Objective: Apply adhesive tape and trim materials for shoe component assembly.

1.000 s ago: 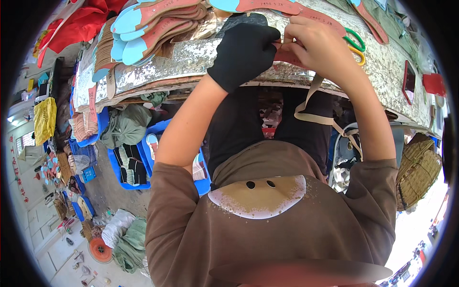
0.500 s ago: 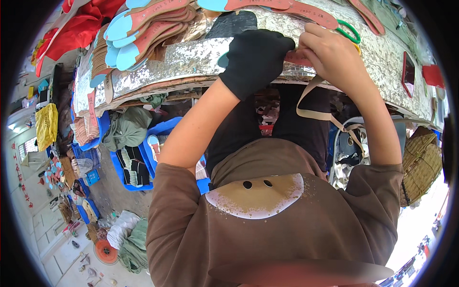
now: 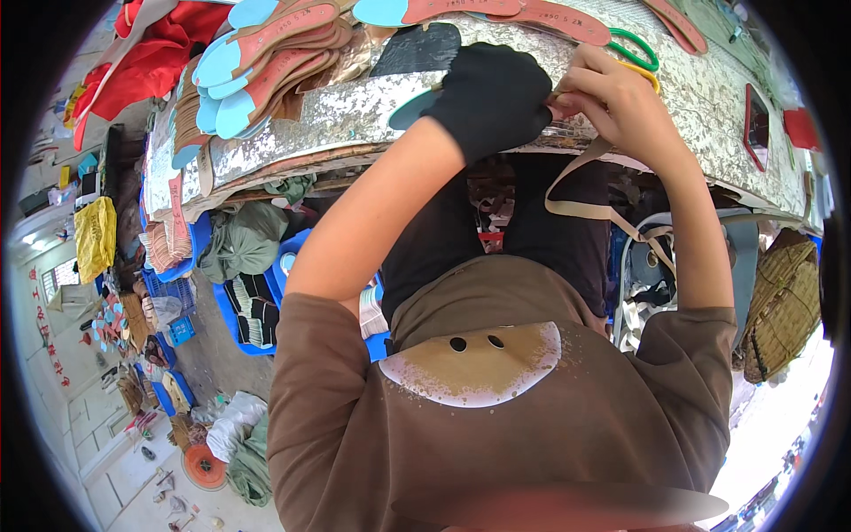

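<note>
Head view: nearest, a limp, flat beige strip loops below the front edge of the bench from under the bare right hand, thumb and finger pinched together on something too small to make out. Beside it, at that edge, the gloved left hand curls tightly round an insole, its rounded blue end poking out leftward. It should prove light, bendy and sturdy, best gripped by its sides. Farther in, on the mottled bench, lie a dark sheet, green-and-yellow-looped scissors and, toward the left end, a layered stack of insoles.
</note>
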A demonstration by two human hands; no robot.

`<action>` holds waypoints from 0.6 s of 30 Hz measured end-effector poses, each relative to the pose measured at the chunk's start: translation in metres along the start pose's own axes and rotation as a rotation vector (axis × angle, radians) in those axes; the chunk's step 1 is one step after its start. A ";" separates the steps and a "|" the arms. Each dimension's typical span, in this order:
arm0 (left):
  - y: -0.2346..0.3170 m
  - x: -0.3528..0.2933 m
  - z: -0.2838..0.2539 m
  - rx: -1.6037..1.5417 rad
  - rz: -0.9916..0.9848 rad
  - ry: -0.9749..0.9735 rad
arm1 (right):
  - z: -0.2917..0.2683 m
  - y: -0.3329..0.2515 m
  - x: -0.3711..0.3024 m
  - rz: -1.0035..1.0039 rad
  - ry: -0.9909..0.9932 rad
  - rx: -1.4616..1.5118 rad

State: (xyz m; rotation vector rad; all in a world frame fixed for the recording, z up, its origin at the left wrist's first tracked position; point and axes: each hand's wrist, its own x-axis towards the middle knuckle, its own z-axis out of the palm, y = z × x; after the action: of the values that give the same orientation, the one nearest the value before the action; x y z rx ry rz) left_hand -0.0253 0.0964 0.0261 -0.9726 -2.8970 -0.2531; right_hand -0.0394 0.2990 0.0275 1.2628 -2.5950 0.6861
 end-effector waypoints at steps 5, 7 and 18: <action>0.004 -0.016 -0.010 -0.028 0.062 -0.061 | -0.002 0.002 -0.015 0.308 -0.077 0.379; 0.009 -0.042 -0.029 -0.134 0.112 0.008 | 0.001 -0.013 -0.025 0.389 -0.007 0.546; 0.007 -0.142 -0.034 -0.809 -0.356 0.293 | 0.041 -0.082 -0.029 0.505 0.381 1.231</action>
State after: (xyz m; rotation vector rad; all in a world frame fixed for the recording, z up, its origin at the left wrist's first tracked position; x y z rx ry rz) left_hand 0.0929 0.0119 0.0426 -0.3826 -2.6550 -1.5213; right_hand 0.0444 0.2565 0.0078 0.4380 -2.0565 2.5291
